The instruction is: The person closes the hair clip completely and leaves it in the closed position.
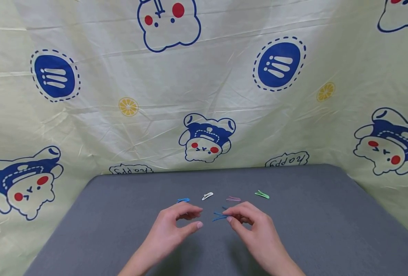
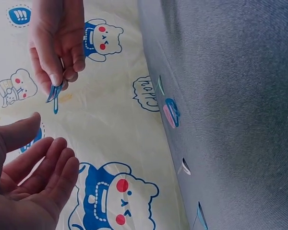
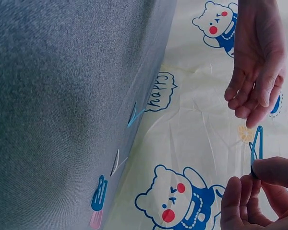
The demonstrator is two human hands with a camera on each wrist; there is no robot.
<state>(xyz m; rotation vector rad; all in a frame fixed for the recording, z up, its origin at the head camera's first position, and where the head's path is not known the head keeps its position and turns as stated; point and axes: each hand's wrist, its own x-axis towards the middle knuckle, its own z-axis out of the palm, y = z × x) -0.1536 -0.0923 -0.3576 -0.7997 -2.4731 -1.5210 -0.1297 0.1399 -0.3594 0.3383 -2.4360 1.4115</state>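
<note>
Between its thumb and forefinger my right hand (image 1: 253, 222) pinches a blue snap hair clip (image 1: 219, 217) by one end. The clip's two arms stand spread apart and point toward my left hand (image 1: 171, 224). In the right wrist view the held clip (image 3: 259, 141) is sprung apart in a narrow V. My left hand holds nothing; its thumb and fingers are parted, a short way left of the clip. Just beyond my right fingers lies a dark blue hair clip (image 1: 225, 207), partly hidden by them in the head view.
Farther back on the grey table (image 1: 121, 214) lie a blue hair clip (image 1: 183, 200), a white one (image 1: 207, 196), a pink one (image 1: 233, 198) and a green one (image 1: 262, 194). A printed cream cloth (image 1: 217, 84) hangs behind the table.
</note>
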